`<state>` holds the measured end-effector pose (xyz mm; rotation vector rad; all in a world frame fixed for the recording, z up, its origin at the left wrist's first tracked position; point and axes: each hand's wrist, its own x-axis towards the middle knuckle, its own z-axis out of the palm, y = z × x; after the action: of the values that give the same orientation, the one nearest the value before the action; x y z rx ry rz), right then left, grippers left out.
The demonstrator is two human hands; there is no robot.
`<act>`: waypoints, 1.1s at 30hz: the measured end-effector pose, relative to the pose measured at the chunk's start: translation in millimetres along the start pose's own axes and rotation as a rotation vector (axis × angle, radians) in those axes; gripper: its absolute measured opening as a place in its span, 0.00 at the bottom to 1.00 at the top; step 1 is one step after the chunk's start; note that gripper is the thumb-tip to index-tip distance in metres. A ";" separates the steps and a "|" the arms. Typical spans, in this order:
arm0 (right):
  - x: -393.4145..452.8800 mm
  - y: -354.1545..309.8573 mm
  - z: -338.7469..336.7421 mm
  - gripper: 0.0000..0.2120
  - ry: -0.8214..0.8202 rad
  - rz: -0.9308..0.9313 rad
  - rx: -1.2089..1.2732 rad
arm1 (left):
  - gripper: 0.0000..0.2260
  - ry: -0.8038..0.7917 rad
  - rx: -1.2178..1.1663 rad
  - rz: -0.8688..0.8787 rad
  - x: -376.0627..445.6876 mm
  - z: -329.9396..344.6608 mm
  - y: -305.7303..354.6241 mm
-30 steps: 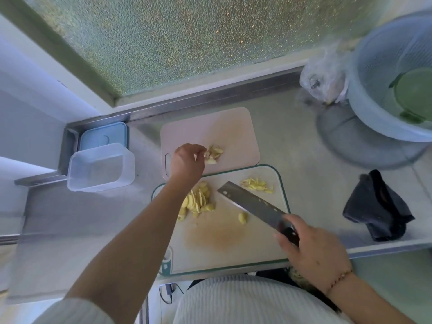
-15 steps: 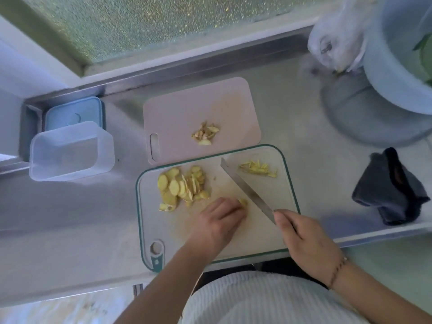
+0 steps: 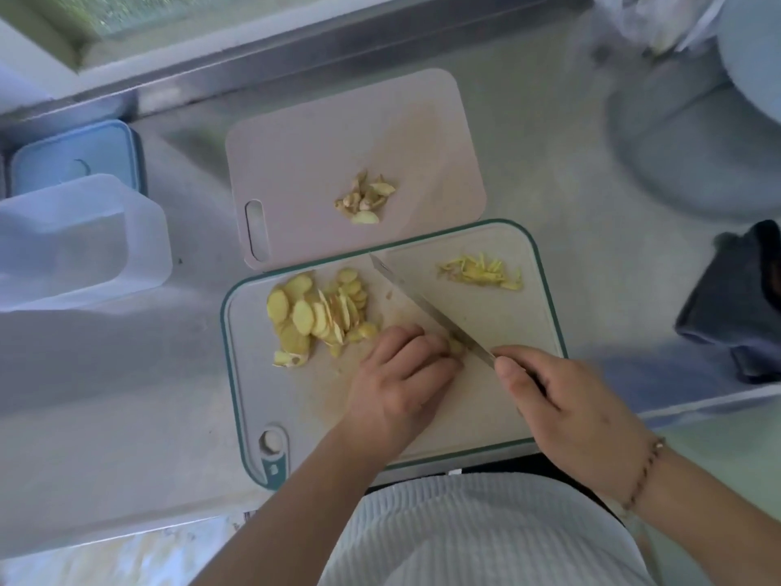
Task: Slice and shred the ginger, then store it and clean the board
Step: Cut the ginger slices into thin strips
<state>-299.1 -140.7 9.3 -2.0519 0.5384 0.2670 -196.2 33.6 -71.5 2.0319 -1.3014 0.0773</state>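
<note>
Head view looked down on a steel counter (image 3: 549, 196) with two boards. On the nearer, teal-rimmed cutting board (image 3: 498, 327) the left hand (image 3: 401, 374) had its fingers curled over a small ginger piece (image 3: 455, 345), pinning it against the board right beside the blade. The right hand (image 3: 566, 412) was wrapped around the handle of a knife (image 3: 427, 310), thumb along the top — the blade ran diagonally up and left, its tip at the board's far edge. A heap of ginger slices (image 3: 317, 315) lay overlapped on the board's left part, just beyond the left hand, and a small pile of ginger shreds (image 3: 479, 272) sat at the far right corner, on the other side of the blade. Behind it the pink board (image 3: 338, 141) carried a little cluster of ginger trimmings (image 3: 367, 198). At the left edge stood a clear plastic container (image 3: 76, 243), with its blue lid (image 3: 72, 158) lying just behind. A dark cloth (image 3: 735, 306) was bunched at the right edge.
</note>
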 end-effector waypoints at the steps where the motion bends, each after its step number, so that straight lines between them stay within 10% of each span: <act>1: 1.0 0.6 -0.8 0.15 -0.003 -0.006 0.005 | 0.02 0.007 -0.006 -0.005 -1.5 -0.8 0.6; 15: -3.6 -3.0 -1.4 0.21 -0.044 0.004 -0.059 | 0.05 -0.016 0.026 -0.056 -0.9 6.1 9.7; 22: -0.1 -2.6 -5.9 0.19 0.013 0.329 0.628 | 0.02 -0.004 0.045 -0.054 6.2 -1.0 11.4; 33: 8.4 -18.3 -18.2 0.17 0.087 0.264 0.634 | 0.11 0.009 0.128 -0.101 39.9 9.9 20.7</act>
<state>-283.6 -150.5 29.2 -1.3823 0.8291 0.1360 -196.6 -7.9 -51.8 2.1995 -1.2137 0.1255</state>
